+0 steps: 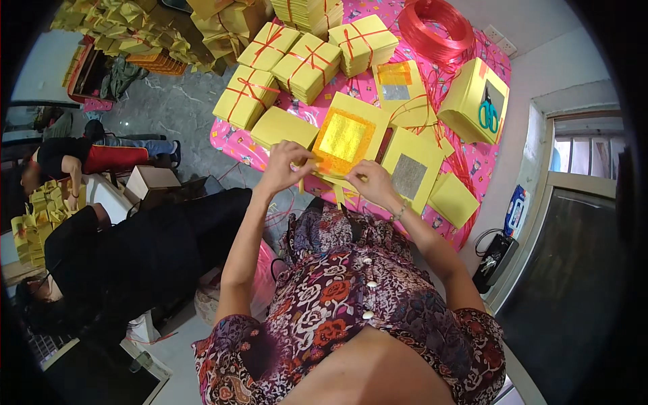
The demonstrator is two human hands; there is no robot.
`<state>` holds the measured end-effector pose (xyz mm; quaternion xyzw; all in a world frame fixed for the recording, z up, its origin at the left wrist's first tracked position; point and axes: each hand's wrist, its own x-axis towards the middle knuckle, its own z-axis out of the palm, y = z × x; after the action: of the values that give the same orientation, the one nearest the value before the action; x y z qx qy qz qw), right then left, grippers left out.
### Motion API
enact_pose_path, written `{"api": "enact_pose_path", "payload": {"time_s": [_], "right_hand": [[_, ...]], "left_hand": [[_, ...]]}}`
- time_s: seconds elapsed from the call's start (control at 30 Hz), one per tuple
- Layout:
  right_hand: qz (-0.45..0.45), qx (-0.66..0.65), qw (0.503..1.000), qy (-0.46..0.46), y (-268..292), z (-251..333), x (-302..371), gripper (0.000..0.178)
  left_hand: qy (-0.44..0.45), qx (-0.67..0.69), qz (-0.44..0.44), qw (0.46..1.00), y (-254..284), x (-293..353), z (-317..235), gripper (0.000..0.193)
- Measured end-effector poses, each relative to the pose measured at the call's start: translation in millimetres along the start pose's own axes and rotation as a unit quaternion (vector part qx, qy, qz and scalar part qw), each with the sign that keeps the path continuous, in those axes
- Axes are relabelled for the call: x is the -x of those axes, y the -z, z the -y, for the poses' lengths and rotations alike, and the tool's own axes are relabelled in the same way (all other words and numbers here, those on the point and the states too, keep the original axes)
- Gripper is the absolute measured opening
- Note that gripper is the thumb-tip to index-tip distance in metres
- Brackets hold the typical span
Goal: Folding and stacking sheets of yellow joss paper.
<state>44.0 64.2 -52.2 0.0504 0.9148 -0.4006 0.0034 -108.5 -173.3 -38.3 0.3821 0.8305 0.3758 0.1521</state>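
A yellow paper sheet (375,113) with a gold foil square (345,137) framed in orange lies at the table's near edge. My left hand (287,167) is at the near left corner of this sheet, fingers closed in a pinch on its edge. At the near right corner, my right hand (373,183) also has its thumb and fingers pinched together at the paper's edge. A narrow yellow strip (339,196) hangs below the edge between my hands. Just right of the sheet is yellow paper with a silver square (408,177), and left of it a plain yellow stack (283,128).
Bundles of yellow paper tied with red string (309,66) stand at the back of the pink patterned tablecloth (229,140). Red twine (437,30) lies coiled beyond. Teal-handled scissors (488,116) rest on a stack at right. Two people (148,236) work at the left.
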Motion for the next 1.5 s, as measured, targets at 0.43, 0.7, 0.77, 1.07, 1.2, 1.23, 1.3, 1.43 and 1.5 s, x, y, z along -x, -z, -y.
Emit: {"api": "enact_pose_path", "payload": {"time_s": [0.43,0.7,0.77,1.07,1.2,1.23,1.3,1.43,1.5], "right_hand": [[0.019,-0.068,0.994,-0.086,5.7,5.1,-3.1,0.027],[0.026,-0.067,0.994,-0.082,6.9,4.8,-4.3,0.024],[0.024,-0.067,0.995,-0.076,6.6,4.3,-4.0,0.024],[0.027,-0.058,0.995,-0.074,7.1,4.1,-4.7,0.024],[0.030,-0.065,0.991,-0.111,5.4,7.4,-4.2,0.025],[0.014,-0.095,0.988,-0.124,5.1,6.0,-4.8,0.027],[-0.017,-0.105,0.988,-0.110,9.5,1.5,-9.9,0.027],[-0.083,-0.106,0.988,-0.073,33.9,-0.1,-35.0,0.026],[-0.117,-0.090,0.987,-0.064,43.8,-6.6,-51.6,0.026]], "left_hand": [[-0.036,0.022,0.070,0.997,-16.4,-3.0,-3.7,0.015],[-0.034,0.017,0.093,0.995,-12.2,-8.7,-4.7,0.013],[-0.035,0.016,0.093,0.995,-14.6,-9.4,-0.8,0.013],[-0.040,0.022,0.103,0.994,-11.9,-12.5,-1.8,0.013],[-0.022,0.011,0.102,0.995,-10.2,-13.8,-7.9,0.015],[-0.026,0.010,0.101,0.994,-9.6,-13.9,-12.3,0.015],[-0.052,0.015,-0.018,0.998,-8.9,-10.8,-26.6,0.025],[-0.097,-0.032,-0.229,0.968,-31.4,-5.9,-56.9,0.045],[-0.123,-0.039,-0.215,0.968,-49.1,-9.0,-61.9,0.046]]}}
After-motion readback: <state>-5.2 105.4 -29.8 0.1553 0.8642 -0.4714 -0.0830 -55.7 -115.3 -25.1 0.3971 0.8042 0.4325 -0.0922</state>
